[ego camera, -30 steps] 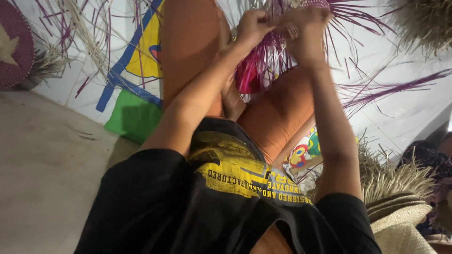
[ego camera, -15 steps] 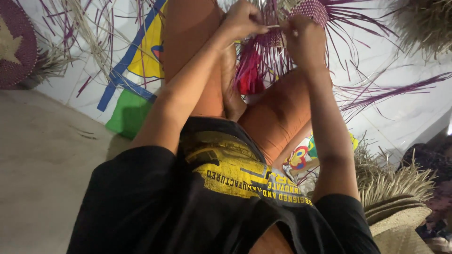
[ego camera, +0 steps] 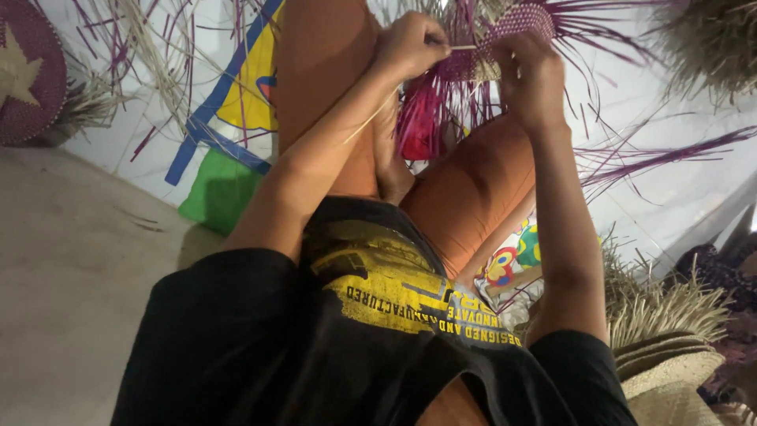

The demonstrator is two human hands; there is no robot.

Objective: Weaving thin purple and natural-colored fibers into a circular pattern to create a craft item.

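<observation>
Head view, left hand: left hand (ego camera: 410,43) at 12 o'clock of the frame, fingers curled shut, pinching a pale straw strand (ego camera: 461,47) that runs to 3 o'clock into the weave.
Head view, right hand: right hand (ego camera: 532,75) at 1 o'clock, fingers folded around the edge of the purple woven piece (ego camera: 516,24), steadying it from below.
Work piece: held above the raised knees in orange trousers (ego camera: 473,189), at the top edge of frame; partly cut off, so its full shape cannot be told.
Loose ends: purple fibre strands (ego camera: 662,154) fan out toward 3 o'clock; a pink bundle (ego camera: 426,126) hangs at 6 o'clock of the hands.
Surroundings: round purple mat with star (ego camera: 27,71) at 9 o'clock; straw hat brim (ego camera: 670,371) at 5 o'clock.
Risk, strand: judged brittle; a hard pull by the pinching hand could snap it or slip it out.
Risk, tangle: free ends crowd the fingers; catching the wrong one would spoil the pattern.
Risk, grip: piece rests on nothing; a loosened hold would slacken the weave.
</observation>
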